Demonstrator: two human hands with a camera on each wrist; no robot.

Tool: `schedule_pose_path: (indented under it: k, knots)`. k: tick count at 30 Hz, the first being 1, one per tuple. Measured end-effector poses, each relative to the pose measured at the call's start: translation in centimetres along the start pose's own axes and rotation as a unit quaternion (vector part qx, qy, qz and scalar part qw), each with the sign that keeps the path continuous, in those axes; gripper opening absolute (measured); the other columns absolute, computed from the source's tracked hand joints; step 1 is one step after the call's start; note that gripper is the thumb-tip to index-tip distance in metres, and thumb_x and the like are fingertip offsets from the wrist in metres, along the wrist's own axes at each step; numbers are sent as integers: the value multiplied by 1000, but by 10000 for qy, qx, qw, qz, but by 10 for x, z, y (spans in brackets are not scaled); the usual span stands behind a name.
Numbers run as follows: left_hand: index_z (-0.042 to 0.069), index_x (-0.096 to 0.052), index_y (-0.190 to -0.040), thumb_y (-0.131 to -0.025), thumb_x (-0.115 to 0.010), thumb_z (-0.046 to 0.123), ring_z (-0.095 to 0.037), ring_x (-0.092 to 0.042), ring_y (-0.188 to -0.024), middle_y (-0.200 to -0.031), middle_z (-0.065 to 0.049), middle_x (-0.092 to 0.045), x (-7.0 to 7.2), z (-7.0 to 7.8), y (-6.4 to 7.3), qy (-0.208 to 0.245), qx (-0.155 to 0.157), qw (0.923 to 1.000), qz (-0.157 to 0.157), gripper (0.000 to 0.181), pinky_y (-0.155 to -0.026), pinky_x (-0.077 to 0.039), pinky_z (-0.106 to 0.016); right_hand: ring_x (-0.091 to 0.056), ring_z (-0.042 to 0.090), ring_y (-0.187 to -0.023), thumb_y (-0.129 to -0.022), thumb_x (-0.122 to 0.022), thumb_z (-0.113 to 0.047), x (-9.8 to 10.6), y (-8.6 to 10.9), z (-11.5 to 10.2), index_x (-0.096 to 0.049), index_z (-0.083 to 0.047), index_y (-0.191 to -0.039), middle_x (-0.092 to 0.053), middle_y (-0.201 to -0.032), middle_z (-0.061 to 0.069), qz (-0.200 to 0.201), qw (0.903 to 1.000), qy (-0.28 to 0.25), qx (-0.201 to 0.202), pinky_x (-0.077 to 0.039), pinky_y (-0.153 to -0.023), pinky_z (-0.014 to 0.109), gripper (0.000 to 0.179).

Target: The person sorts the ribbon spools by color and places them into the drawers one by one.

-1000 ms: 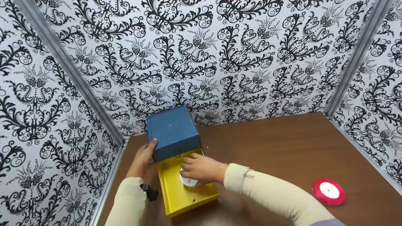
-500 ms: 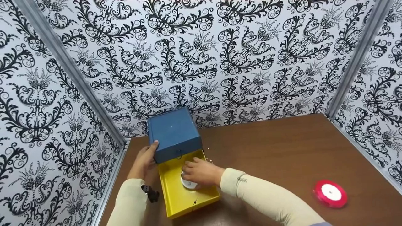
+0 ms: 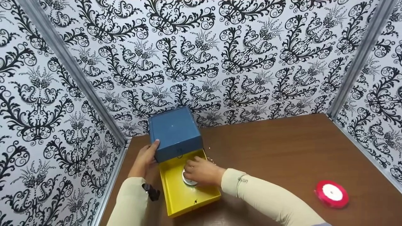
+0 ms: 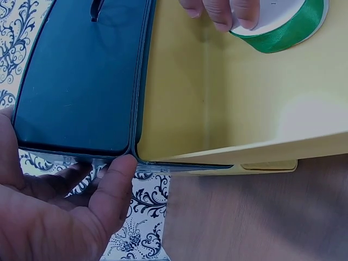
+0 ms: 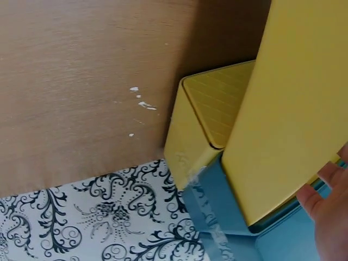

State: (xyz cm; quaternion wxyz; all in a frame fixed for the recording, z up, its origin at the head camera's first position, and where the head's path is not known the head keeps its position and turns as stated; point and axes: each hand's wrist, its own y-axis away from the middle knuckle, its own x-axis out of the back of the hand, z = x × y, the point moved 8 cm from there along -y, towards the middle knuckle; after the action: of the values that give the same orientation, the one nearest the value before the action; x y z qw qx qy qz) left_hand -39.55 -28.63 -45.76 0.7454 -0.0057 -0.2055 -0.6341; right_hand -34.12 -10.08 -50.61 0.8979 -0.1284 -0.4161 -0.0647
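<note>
A small drawer box (image 3: 172,130) with a blue top stands near the back wall, its yellow drawer (image 3: 180,201) pulled out toward me. Inside the drawer is a roll of green ribbon (image 4: 288,32) on a white spool. My right hand (image 3: 202,171) grips this roll from above, three fingertips showing at its rim in the left wrist view; the thumb is hidden there. My left hand (image 3: 146,157) holds the box's left side, thumb over the top edge and fingers against the side. A black pull ring (image 4: 96,10) hangs on the blue front.
A red ribbon roll (image 3: 332,193) with a white centre lies on the brown table (image 3: 267,147) at the right. Small white flecks (image 5: 145,105) mark the wood beside the box. Patterned walls (image 3: 201,62) with grey metal posts enclose the back and sides.
The green ribbon roll shifts slightly toward the back of the drawer with my right hand, and less of its white face shows. My left hand keeps its place on the box.
</note>
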Motion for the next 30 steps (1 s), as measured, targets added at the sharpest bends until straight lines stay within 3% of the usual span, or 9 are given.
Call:
schedule_pose_path:
  k: [7,13,20,24,30]
  knots:
    - [-9,-35,-147,-102,-48,50,-33,-59,-108,-133,-32,-49,0,-2,-1,7,-16,10000,-5,76,-98,-49,-50,-54,18,-115,-90,-68,-38,13,5,-1,-65,-30,-118,-63,-122,-8,42,10000,-83,-16,-49,-91,39,30]
    - [-7,-34,-149,-102,-48,50,-33,-60,-107,-132,-32,-49,0,-3,-2,117,28,9999,-13,76,-96,-51,-49,-55,20,-112,-82,-75,-47,29,18,14,-65,-25,-117,-62,-123,-4,182,9915,-1128,-628,-46,-92,40,42]
    - [-4,-25,-154,-100,-48,56,-44,-44,-131,-148,-30,-36,-3,0,1,106,86,9997,-209,84,-105,-43,-53,-55,23,-117,-85,-75,-40,48,51,30,-65,-18,-119,-62,-125,3,760,9559,-2502,-1337,-47,-96,40,41]
    - [-3,-23,-155,-100,-48,57,-44,-43,-132,-150,-30,-35,-3,-2,3,-5,119,9997,-233,86,-106,-42,-53,-57,27,-118,-85,-76,-36,51,76,35,-67,-15,-119,-63,-126,7,1085,9412,-2755,-1624,-48,-98,43,41]
    - [-6,-26,-153,-101,-47,56,-46,-45,-130,-148,-33,-35,0,1,4,-104,-28,9998,-186,83,-105,-42,-53,-61,24,-109,-80,-83,-27,47,120,38,-71,-11,-113,-67,-117,6,1781,9011,-3191,-2334,-52,-92,42,38]
